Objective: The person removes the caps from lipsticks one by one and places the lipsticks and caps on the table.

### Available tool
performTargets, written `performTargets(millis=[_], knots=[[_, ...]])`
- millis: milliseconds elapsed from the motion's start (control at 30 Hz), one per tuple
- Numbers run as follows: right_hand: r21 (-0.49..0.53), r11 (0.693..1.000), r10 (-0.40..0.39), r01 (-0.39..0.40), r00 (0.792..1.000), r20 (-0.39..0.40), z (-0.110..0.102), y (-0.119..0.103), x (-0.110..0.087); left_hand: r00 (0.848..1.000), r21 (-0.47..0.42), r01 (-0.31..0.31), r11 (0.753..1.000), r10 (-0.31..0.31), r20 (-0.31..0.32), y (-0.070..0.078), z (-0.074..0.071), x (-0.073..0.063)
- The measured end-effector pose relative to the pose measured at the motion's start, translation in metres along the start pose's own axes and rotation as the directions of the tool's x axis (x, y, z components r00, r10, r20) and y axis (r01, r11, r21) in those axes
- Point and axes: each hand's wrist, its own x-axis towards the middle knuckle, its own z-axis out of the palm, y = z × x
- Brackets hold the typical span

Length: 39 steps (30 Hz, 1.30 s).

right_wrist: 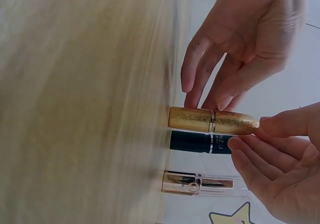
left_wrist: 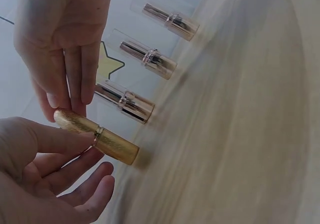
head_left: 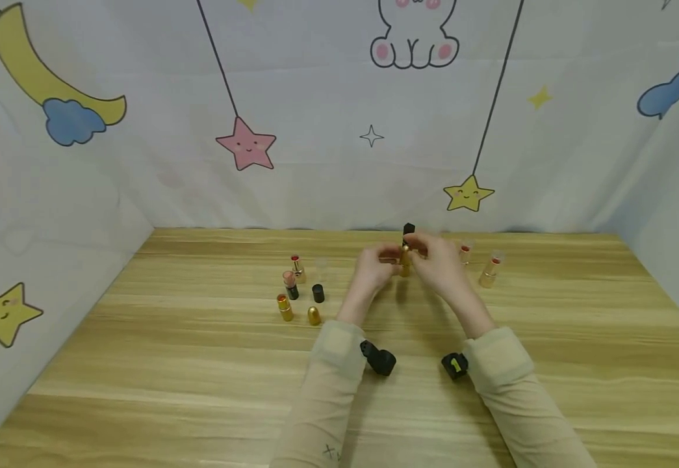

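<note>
A gold lipstick [head_left: 405, 261] with a rounded cap stands upright on the table between the two hands. My left hand [left_wrist: 55, 169] pinches it at the middle band, thumb on the near side and fingers behind. From the other side, the thumb and fingertips of my right hand [right_wrist: 280, 159] pinch the rounded tip of the cap. In the right wrist view the left hand [right_wrist: 240, 49] appears above the lipstick. A black lipstick [right_wrist: 192, 142] stands close beside the gold one, its upper end partly hidden by right-hand fingers.
Clear-capped lipsticks [head_left: 489, 272] stand to the right. Uncapped gold [head_left: 285, 309], black [head_left: 292, 291] and rose-gold [head_left: 298, 268] lipsticks stand to the left, beside a gold cap [head_left: 314, 316], a black cap [head_left: 318, 293] and a clear cap [head_left: 321, 265]. A printed cloth [head_left: 327, 188] hangs behind the table.
</note>
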Motion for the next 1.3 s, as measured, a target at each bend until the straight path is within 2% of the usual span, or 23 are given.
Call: performTargets(millis=[400, 800, 1200, 1300], knots=[[-0.014, 1.0, 0.026, -0.026, 0.999, -0.026, 0.006, -0.001, 0.003, 0.999, 0.065, 0.011, 0.998, -0.009, -0.036, -0.011, 0.007, 0.002], [0.017, 0.999, 0.044, -0.043, 0.998, -0.038, 0.008, 0.0, 0.003, 0.999, 0.12, 0.01, 0.993, -0.005, -0.045, -0.011, 0.009, 0.002], [0.011, 0.998, 0.056, -0.055, 0.996, -0.065, 0.01, -0.001, 0.003, 0.998, 0.125, -0.022, 0.992, 0.03, -0.062, -0.013, 0.011, 0.002], [0.006, 0.998, 0.056, -0.055, 0.997, -0.061, 0.011, 0.0, 0.004, 0.998, 0.118, -0.014, 0.993, 0.022, -0.059, -0.013, 0.012, 0.002]])
